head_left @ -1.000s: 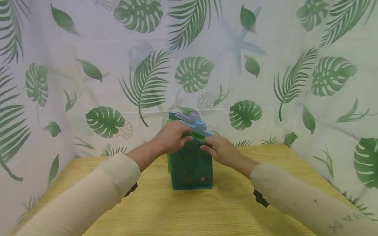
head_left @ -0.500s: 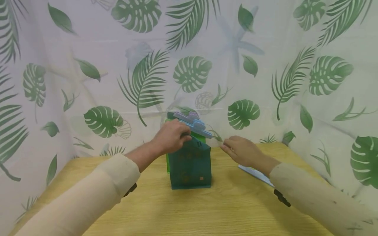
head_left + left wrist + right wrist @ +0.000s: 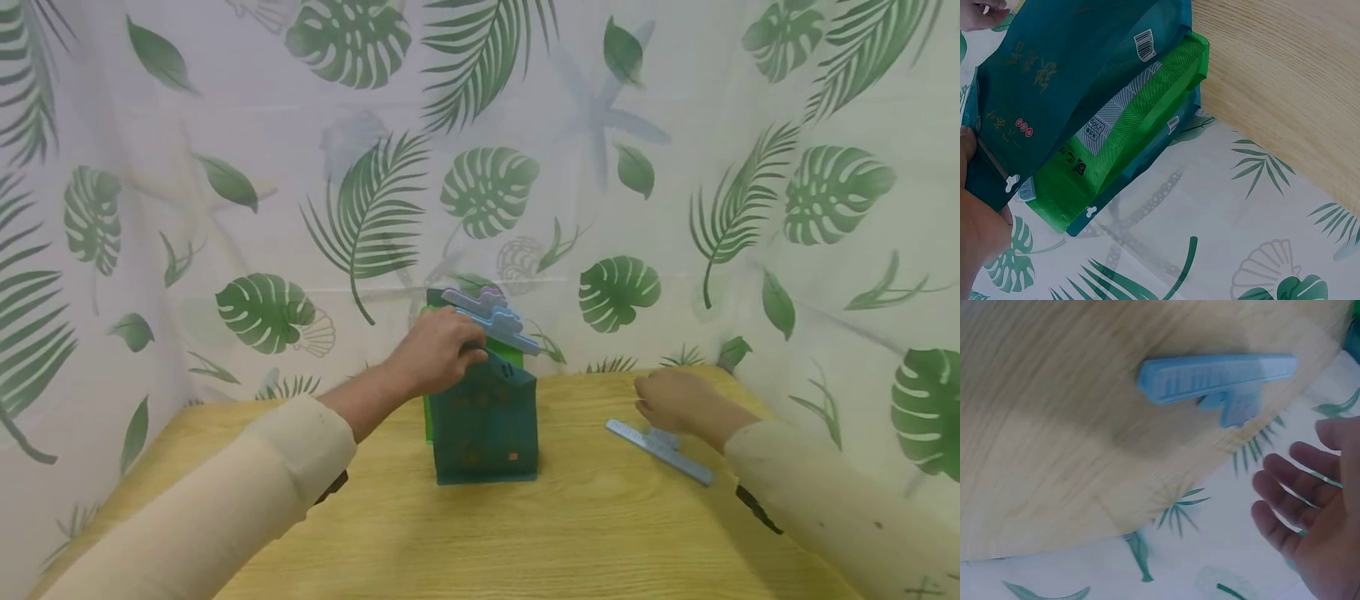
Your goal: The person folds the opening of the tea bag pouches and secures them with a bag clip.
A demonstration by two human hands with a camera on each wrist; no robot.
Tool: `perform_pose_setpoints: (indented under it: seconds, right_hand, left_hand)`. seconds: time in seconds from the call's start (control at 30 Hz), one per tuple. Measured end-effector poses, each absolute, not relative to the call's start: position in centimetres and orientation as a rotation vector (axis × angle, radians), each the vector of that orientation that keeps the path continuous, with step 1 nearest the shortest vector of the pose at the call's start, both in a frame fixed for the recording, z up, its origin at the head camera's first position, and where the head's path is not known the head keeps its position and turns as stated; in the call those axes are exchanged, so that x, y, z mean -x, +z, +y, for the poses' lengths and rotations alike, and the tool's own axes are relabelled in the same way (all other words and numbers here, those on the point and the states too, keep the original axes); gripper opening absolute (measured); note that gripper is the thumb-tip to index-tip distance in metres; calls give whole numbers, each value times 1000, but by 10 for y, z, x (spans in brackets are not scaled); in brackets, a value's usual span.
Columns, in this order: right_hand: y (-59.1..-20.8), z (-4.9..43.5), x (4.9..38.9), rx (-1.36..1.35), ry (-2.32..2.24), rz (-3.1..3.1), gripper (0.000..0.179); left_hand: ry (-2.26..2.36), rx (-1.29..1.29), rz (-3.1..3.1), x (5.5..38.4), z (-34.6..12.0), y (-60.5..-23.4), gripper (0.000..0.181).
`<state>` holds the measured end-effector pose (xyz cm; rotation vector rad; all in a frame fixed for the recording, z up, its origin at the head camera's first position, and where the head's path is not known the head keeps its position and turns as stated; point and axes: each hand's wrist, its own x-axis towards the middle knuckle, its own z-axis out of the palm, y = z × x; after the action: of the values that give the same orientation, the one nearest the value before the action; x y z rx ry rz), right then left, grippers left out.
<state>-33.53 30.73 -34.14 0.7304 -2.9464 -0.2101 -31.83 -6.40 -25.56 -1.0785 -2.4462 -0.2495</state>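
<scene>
A dark teal pouch bag (image 3: 486, 429) stands upright on the table, its top folded over. My left hand (image 3: 441, 348) pinches that top edge; in the left wrist view the thumb and fingers close on the teal bag (image 3: 1054, 81). Off to the right, my right hand (image 3: 686, 404) is above a light blue bag clip (image 3: 660, 452) lying on the table. In the right wrist view the right hand (image 3: 1310, 500) has its fingers spread, holding nothing, apart from the blue clip (image 3: 1216, 378).
Behind the front pouch stand a bright green bag (image 3: 1141, 119) and another teal bag (image 3: 1185, 122). A blue clip (image 3: 502, 327) and a purple clip (image 3: 476, 298) sit at the tops of the rear bags. A leaf-print cloth (image 3: 480, 192) hangs behind the wooden table (image 3: 480, 542).
My right hand has left the front bag's top and moved right to above the blue clip, which has come into view. The left hand has stayed on the bag.
</scene>
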Motion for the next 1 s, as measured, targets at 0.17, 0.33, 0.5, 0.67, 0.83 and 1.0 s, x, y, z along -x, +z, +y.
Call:
perform_pose_setpoints:
  seconds: [0.17, 0.33, 0.5, 0.67, 0.83, 1.0]
  right_hand:
    - [-350, 328, 334, -572, -172, -3176, 20]
    - [-358, 337, 332, -579, 20, -3303, 16]
    - [-357, 334, 334, -691, 43, -3255, 11]
    - [-348, 327, 338, -795, 88, -3202, 12]
    - [-336, 314, 342, -917, 82, -3095, 15]
    - [-323, 302, 343, -959, 169, -3024, 18]
  left_hand:
    - [-254, 1082, -2451, 318, -64, -256, 12]
    - [-251, 1085, -2442, 317, -64, -255, 11]
    - [-258, 1085, -2427, 318, -65, -257, 11]
    - [-266, 1088, -2423, 317, -66, -258, 10]
    - [-257, 1081, -2429, 316, -65, -256, 11]
    - [-246, 1079, -2428, 316, -66, -256, 12]
